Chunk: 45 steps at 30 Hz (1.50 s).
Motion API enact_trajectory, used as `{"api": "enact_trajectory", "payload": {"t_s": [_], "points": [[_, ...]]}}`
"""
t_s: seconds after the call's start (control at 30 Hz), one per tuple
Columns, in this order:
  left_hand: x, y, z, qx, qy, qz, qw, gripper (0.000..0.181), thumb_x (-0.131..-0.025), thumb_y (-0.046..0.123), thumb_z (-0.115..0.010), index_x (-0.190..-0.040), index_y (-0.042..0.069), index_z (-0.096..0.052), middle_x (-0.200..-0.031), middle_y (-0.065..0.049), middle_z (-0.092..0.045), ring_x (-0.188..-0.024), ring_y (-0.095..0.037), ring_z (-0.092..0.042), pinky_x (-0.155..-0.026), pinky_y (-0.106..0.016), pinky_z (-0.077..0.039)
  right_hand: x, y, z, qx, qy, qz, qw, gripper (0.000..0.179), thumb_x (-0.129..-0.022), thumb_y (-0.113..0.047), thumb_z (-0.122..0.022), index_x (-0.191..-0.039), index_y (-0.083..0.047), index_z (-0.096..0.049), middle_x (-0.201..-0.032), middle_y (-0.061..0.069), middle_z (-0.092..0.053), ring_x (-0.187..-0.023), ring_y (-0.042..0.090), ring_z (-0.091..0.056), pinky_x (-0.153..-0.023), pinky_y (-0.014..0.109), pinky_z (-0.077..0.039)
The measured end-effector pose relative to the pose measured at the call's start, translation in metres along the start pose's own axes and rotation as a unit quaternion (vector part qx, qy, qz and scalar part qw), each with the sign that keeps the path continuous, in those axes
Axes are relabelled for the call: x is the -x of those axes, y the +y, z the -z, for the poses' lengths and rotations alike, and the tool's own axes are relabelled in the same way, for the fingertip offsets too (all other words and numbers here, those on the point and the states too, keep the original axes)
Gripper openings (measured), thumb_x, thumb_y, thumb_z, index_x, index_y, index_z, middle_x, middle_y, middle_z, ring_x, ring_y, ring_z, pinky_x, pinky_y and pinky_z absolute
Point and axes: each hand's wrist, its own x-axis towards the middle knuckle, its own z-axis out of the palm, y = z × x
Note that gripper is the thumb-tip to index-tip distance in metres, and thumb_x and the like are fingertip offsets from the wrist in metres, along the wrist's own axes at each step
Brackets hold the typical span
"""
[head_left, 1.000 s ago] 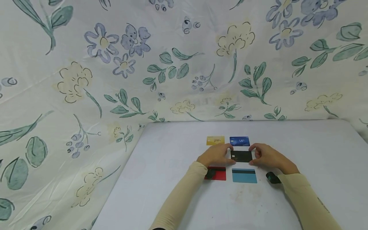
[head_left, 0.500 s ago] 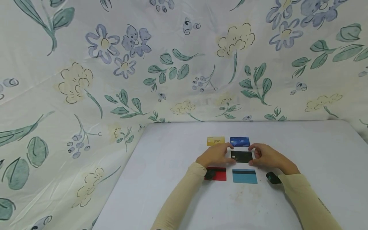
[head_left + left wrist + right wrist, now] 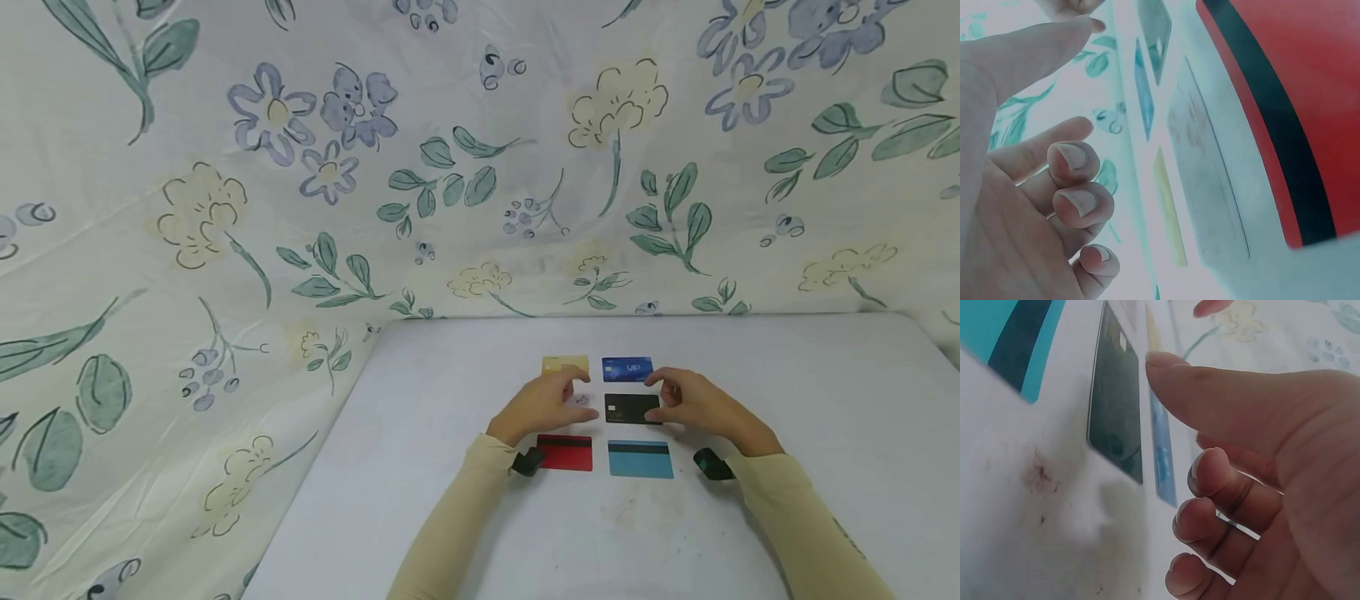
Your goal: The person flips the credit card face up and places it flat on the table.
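A black card (image 3: 628, 408) with a gold chip lies on the table in the head view. My right hand (image 3: 693, 404) hovers at its right end, thumb overlapping the edge; in the right wrist view the thumb (image 3: 1175, 378) shows in front of the black card (image 3: 1116, 403), other fingers loosely bent. To the left, my left hand (image 3: 538, 407) is over a pale card (image 3: 582, 400) with a pinkish pattern, partly hidden by it. Thumb and forefinger stand apart with nothing between them. In the left wrist view the pale card (image 3: 1200, 169) lies flat, apart from the fingers.
Behind lie a yellow card (image 3: 564, 363), partly covered by the left fingers, and a blue VIP card (image 3: 627, 368). In front are a red card (image 3: 566, 453) and a light blue card (image 3: 641, 460), each with a dark stripe. Floral cloth (image 3: 480, 192) hangs behind the white table (image 3: 450, 392).
My left hand has moved left, from the black card's left end to the pale card, uncovering more of the red card. My right hand's fingertips have shifted slightly left; the cards look unmoved.
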Motion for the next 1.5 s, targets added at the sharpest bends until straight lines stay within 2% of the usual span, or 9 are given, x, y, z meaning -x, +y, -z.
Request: {"api": "enact_trajectory", "payload": {"t_s": [0.17, 0.33, 0.5, 0.73, 0.87, 1.1, 1.5], "points": [[0.012, -0.003, 0.006, 0.006, 0.005, -0.003, 1.0, 0.06, -0.089, 0.045, -0.078, -0.139, 0.016, -0.061, -0.086, 0.0, -0.054, -0.074, -0.011, -0.05, -0.061, -0.023, -0.038, 0.002, -0.007, 0.0, 0.0, 0.012, 0.019, 0.9998, 0.054, -0.089, -0.023, -0.082, -0.131, 0.002, -0.059, -0.082, 0.002, -0.05, -0.077, 0.017, -0.049, -0.064, 0.025, -0.04], [0.022, -0.008, 0.009, 0.009, 0.003, 0.022, 0.9997, 0.059, -0.089, 0.047, -0.076, -0.139, 0.018, -0.061, -0.085, -0.001, -0.053, -0.073, -0.011, -0.049, -0.059, -0.024, -0.037, 0.005, -0.017, 0.001, 0.004, 0.021, 0.027, 0.9994, 0.055, -0.089, -0.024, -0.082, -0.133, 0.001, -0.059, -0.081, 0.002, -0.049, -0.077, 0.016, -0.049, -0.062, 0.025, -0.039], [0.031, -0.011, 0.012, 0.009, 0.001, 0.039, 0.9992, 0.06, -0.088, 0.049, -0.076, -0.138, 0.02, -0.061, -0.089, 0.0, -0.055, -0.08, -0.012, -0.053, -0.063, -0.025, -0.041, 0.007, -0.028, 0.0, 0.012, 0.024, 0.029, 0.9992, 0.056, -0.09, -0.023, -0.08, -0.136, 0.0, -0.058, -0.081, 0.002, -0.048, -0.077, 0.017, -0.049, -0.061, 0.024, -0.039], [0.043, -0.019, 0.015, 0.016, 0.004, 0.024, 0.9996, 0.059, -0.088, 0.047, -0.077, -0.137, 0.017, -0.062, -0.085, -0.003, -0.054, -0.074, -0.012, -0.05, -0.061, -0.025, -0.038, 0.007, -0.038, -0.005, 0.015, 0.019, 0.03, 0.9993, 0.058, -0.09, -0.022, -0.08, -0.138, -0.001, -0.056, -0.081, 0.002, -0.048, -0.077, 0.017, -0.049, -0.061, 0.024, -0.04], [0.049, -0.022, 0.013, 0.009, 0.0, 0.029, 0.9995, 0.06, -0.087, 0.048, -0.078, -0.136, 0.018, -0.063, -0.081, 0.0, -0.051, -0.072, -0.012, -0.049, -0.061, -0.025, -0.038, 0.007, -0.045, -0.011, 0.017, 0.012, 0.029, 0.9994, 0.059, -0.09, -0.021, -0.081, -0.139, -0.002, -0.055, -0.081, 0.002, -0.049, -0.076, 0.017, -0.05, -0.06, 0.023, -0.04], [0.057, -0.025, 0.007, -0.015, -0.023, 0.045, 0.9986, 0.06, -0.085, 0.05, -0.08, -0.134, 0.021, -0.063, -0.084, 0.001, -0.054, -0.077, -0.011, -0.052, -0.064, -0.025, -0.04, 0.007, -0.056, -0.025, 0.025, -0.006, 0.037, 0.999, 0.059, -0.089, -0.022, -0.082, -0.138, -0.002, -0.057, -0.08, 0.001, -0.049, -0.076, 0.015, -0.049, -0.06, 0.022, -0.039], [0.061, -0.031, 0.004, -0.046, -0.032, 0.034, 0.9978, 0.06, -0.08, 0.049, -0.085, -0.129, 0.021, -0.065, -0.082, 0.003, -0.053, -0.075, -0.01, -0.05, -0.064, -0.025, -0.038, 0.003, -0.064, -0.05, 0.04, -0.019, 0.019, 0.9988, 0.057, -0.086, -0.026, -0.085, -0.135, -0.008, -0.06, -0.085, 0.002, -0.051, -0.08, 0.014, -0.05, -0.067, 0.024, -0.043]]}}
